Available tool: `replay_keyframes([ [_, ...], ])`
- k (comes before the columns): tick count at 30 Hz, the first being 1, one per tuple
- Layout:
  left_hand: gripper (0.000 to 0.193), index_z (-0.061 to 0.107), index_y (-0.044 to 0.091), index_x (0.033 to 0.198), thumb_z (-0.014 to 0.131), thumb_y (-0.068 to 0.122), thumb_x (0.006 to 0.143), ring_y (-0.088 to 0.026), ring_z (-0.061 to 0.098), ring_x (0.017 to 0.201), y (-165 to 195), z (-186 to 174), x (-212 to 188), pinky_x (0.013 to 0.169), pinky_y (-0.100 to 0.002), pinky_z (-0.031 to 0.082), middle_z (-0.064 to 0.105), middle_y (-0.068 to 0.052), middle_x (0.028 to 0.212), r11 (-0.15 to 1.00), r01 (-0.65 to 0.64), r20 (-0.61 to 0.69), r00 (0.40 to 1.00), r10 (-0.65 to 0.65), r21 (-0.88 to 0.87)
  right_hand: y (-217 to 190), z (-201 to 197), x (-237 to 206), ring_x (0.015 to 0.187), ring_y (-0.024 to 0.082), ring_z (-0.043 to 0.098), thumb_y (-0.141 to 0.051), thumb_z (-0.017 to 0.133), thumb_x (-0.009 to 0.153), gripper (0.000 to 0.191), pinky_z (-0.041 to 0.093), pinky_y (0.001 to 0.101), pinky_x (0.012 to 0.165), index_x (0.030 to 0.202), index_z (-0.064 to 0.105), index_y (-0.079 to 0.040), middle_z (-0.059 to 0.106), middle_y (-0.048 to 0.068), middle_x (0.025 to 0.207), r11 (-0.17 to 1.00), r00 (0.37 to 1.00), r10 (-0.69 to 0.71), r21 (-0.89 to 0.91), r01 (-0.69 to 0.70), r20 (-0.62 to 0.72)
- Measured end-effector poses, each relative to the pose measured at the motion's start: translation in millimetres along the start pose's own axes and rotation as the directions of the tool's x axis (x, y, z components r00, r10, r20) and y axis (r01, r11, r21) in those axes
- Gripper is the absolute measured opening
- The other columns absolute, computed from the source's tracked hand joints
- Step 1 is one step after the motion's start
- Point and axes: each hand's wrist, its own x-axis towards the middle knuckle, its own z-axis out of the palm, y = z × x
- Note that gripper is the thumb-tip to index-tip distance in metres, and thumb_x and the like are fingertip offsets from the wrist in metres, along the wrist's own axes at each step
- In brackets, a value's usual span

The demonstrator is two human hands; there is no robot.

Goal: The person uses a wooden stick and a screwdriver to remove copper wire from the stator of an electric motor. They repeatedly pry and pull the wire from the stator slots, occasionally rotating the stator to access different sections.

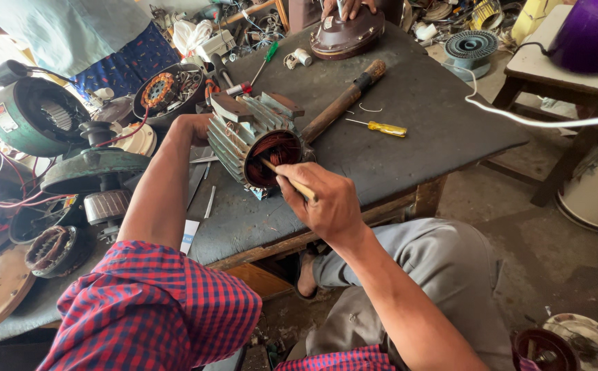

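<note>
**Hands at the open end of a finned motor housing**

Right hand (326,203) closed in a pinch around a thin pale wooden stick (286,178), held like a pencil; its far tip reaches into the open mouth of the grey ribbed metal motor housing (254,137). Left hand (192,127) mostly hidden behind the housing's far side. It looks pressed against the casing, apparently bracing it so it does not roll, but whether the fingers are spread or curled I cannot tell.

Housing lies on its side near the front edge of the dark, dusty work surface (423,130), open end turned toward the person. That gives a straight line of sight and reach into the bore. Inside, reddish-brown copper windings (271,154), glossy and tightly packed. Outside: cast cooling fins, dull and scuffed, with a flat mounting foot on top.

Just behind the housing, a hammer with a long rusty-brown wooden handle (340,103) lies diagonally, within easy reach. Near it, a small yellow-handled screwdriver (381,128) and a bent bit of wire.

Far edge of the surface: another person's hand (347,7) rests on a brown domed metal cover (347,33).

To the left, green-painted fan motor bodies (34,117), red wires and a bare wound stator (158,89) crowd together. A white cable (533,120) trails off to the right, past a purple plastic tub (591,34).
</note>
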Motion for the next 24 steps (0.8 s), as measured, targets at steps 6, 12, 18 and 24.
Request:
replay_keyframes([
  [6,0.035,0.072,0.003,0.110,0.081,0.008,0.077,-0.020,0.071,0.097,3.5,1.7,-6.7,0.092,-0.039,0.057,0.076,-0.010,0.109,1.000,0.001,0.018,1.000,0.000,-0.030,0.7,0.8,10.6,0.083,0.027,0.076,-0.012,0.071,0.100,0.011,0.060,0.0347,0.068,0.110,0.072,-0.007,0.076,0.010,0.096,0.998,0.998,0.054,0.008,-0.055,0.037],
  [12,0.033,0.071,0.003,0.114,0.077,0.015,0.084,-0.020,0.070,0.097,-0.3,6.6,-12.5,0.092,-0.037,0.056,0.075,-0.010,0.110,0.999,-0.032,-0.014,0.999,0.031,-0.036,-9.1,-20.3,4.6,0.086,0.027,0.076,-0.014,0.071,0.099,0.014,0.061,0.0350,0.072,0.111,0.070,-0.007,0.076,0.010,0.102,0.999,0.994,-0.027,0.028,0.024,0.107],
  [18,0.033,0.070,0.003,0.113,0.079,0.009,0.082,-0.019,0.070,0.097,-2.0,0.8,-5.6,0.091,-0.037,0.056,0.075,-0.009,0.109,0.999,-0.032,-0.021,0.999,0.031,-0.020,-16.3,-37.2,3.8,0.086,0.029,0.075,-0.014,0.074,0.095,0.016,0.060,0.0373,0.074,0.110,0.073,-0.008,0.076,0.008,0.101,0.999,0.977,-0.036,-0.018,0.040,0.208],
  [24,0.033,0.072,0.004,0.111,0.078,0.008,0.079,-0.019,0.071,0.094,-5.2,-1.1,-7.3,0.088,-0.038,0.057,0.076,-0.009,0.105,0.997,-0.057,-0.026,0.998,0.056,-0.043,-20.1,-37.8,9.8,0.088,0.029,0.074,-0.015,0.073,0.095,0.018,0.060,0.0377,0.075,0.111,0.073,-0.007,0.076,0.009,0.103,0.999,0.978,-0.041,-0.020,0.046,0.205],
])
